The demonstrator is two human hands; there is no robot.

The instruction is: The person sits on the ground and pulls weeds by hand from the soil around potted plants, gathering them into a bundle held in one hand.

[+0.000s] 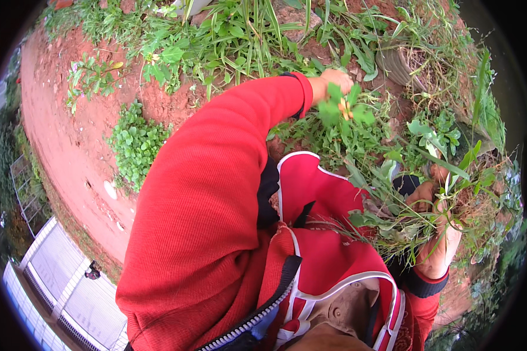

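My left hand [336, 82] reaches out among low weeds, its fingers curled down and their tips hidden. Just on the near side of it, a blurred leafy plant with a yellow-orange centre [344, 109] partly overlaps the hand. On the right, my right hand [424, 195] is closed around a loose bunch of uprooted weeds and grass [391, 219]. Long blades and broad leaves of the bunch cover part of the fingers and hang over my red apron [320, 180].
Striped-leaf grass [250, 39] grows at the far side near a stone [296, 19]. A ridged, curved container [399, 66] lies among dry stems. To the left are a small round-leaved bush [138, 142] and a bare red dirt path [77, 145]. Dark water appears at the far right edge.
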